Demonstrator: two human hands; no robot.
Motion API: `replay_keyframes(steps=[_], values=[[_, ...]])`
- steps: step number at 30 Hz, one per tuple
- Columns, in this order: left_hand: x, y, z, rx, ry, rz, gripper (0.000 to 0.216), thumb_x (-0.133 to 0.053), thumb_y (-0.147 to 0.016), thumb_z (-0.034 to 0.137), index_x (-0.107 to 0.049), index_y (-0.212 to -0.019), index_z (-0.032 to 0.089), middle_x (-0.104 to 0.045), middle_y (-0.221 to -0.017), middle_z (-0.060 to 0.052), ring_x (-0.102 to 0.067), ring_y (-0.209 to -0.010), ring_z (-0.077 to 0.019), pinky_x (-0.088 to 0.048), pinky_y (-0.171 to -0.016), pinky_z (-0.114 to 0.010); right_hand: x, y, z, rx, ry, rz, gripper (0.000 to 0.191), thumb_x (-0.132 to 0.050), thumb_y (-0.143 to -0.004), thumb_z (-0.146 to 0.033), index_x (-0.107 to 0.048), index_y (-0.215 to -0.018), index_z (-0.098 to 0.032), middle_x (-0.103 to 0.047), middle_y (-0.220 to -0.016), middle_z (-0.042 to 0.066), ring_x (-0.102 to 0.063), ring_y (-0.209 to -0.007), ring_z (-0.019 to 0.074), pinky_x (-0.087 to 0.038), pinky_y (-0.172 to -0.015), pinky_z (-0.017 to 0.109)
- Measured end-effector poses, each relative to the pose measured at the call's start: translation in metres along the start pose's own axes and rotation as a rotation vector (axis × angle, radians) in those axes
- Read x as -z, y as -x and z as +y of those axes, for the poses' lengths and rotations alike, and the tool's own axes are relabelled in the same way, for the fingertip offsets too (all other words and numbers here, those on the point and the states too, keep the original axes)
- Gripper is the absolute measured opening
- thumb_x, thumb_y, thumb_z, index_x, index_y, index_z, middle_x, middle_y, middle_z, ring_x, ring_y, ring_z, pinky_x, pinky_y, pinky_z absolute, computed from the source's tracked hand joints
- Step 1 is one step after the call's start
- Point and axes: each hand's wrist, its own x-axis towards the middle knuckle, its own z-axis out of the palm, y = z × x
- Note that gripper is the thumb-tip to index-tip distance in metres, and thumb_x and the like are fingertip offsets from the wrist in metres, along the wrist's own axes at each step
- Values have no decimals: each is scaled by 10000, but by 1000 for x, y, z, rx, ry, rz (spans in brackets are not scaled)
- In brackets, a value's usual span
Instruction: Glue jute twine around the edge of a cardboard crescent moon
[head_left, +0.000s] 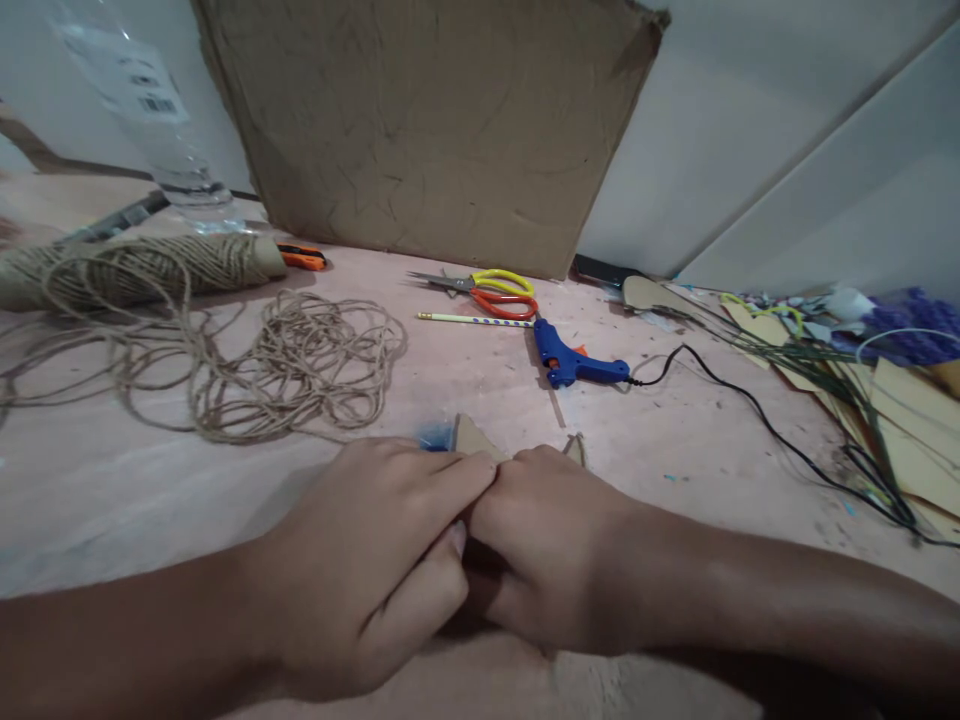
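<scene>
L hand (pixel 375 560) + R hand (pixel 547 550) knuckle-to-knuckle at 6 o'clock, near edge of surface (pixel 112 480). Fingers of both clenched on small cardboard piece (pixel 474 438), which is mostly hidden under them w/ 2 tips poking out at 12 o'clock of the knuckles. Blue glue gun (pixel 574 362) w/ black cord lies at 1 o'clock of hands, scissors (pixel 495 290) + pencil (pixel 472 320) just beyond it; loose twine (pixel 300 365) at 11 o'clock, big cardboard sheet (pixel 435 120) upright at 12.
</scene>
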Motion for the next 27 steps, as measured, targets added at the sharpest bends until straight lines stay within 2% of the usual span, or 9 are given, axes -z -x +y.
replay_keyframes(steps=[3,6,8,12,14,17,18,24,27], values=[[-2,1,3,-1,-25,40,187,-509,-1207,349,-618,-1074,276,-758,-881,15,-641,-681,-237,-366,-679,-426,8,0,-3,5,18,-59,217,-768,-1131,-397,-895,-1179,-226,-964,-1173,96,-824,-936,260,-360,-720,394],[-6,2,7,64,-122,58,532,-490,-1300,707,-667,-1047,273,-713,-797,7,-624,-661,-244,-341,-667,-413,16,1,-5,36,30,-128,176,-844,-1084,-376,-882,-1176,-231,-961,-1218,77,-848,-1021,278,-355,-703,386],[-9,4,10,106,-176,67,716,-445,-1278,893,-700,-1028,272,-674,-731,8,-603,-635,-245,-301,-662,-405,16,2,-6,61,35,-144,200,-870,-1109,-393,-888,-1221,-228,-962,-1249,74,-855,-1030,277,-353,-693,387],[-12,3,20,155,-175,122,824,-492,-1193,1051,-785,-1115,285,-597,-639,43,-566,-583,-247,-275,-672,-399,5,3,-5,122,40,-104,283,-990,-1085,-471,-911,-1194,-223,-950,-1117,65,-832,-937,258,-376,-694,373],[-12,2,23,154,-181,89,856,-470,-1185,1070,-793,-1104,281,-607,-633,38,-569,-577,-255,-289,-662,-400,-4,3,-3,146,36,-69,287,-1006,-1062,-486,-914,-1130,-222,-939,-1075,66,-811,-900,256,-349,-679,375],[-14,0,21,120,-255,15,862,-448,-1215,1033,-799,-1067,259,-648,-637,9,-617,-584,-273,-311,-640,-402,-14,3,0,140,21,-47,200,-912,-1079,-421,-913,-1098,-222,-947,-1092,69,-806,-895,253,-309,-675,379],[-15,0,18,115,-302,43,863,-428,-1231,1014,-798,-1043,257,-638,-626,2,-615,-579,-278,-312,-638,-409,-16,3,1,130,13,-42,178,-891,-1071,-394,-913,-1094,-219,-954,-1103,69,-812,-906,251,-311,-683,376],[-14,-1,5,125,-275,-44,864,-225,-1339,827,-784,-1030,245,-695,-684,-22,-637,-624,-261,-381,-617,-407,-13,-3,2,54,-167,16,82,-874,-1032,-305,-926,-1036,-241,-957,-1082,24,-837,-962,224,-410,-720,326],[-13,0,0,90,-184,17,852,-139,-1361,774,-716,-1009,254,-719,-728,-11,-638,-630,-238,-379,-616,-405,-11,-9,0,13,-129,26,134,-821,-1082,-278,-942,-1137,-256,-979,-1190,29,-855,-977,219,-439,-719,325]])
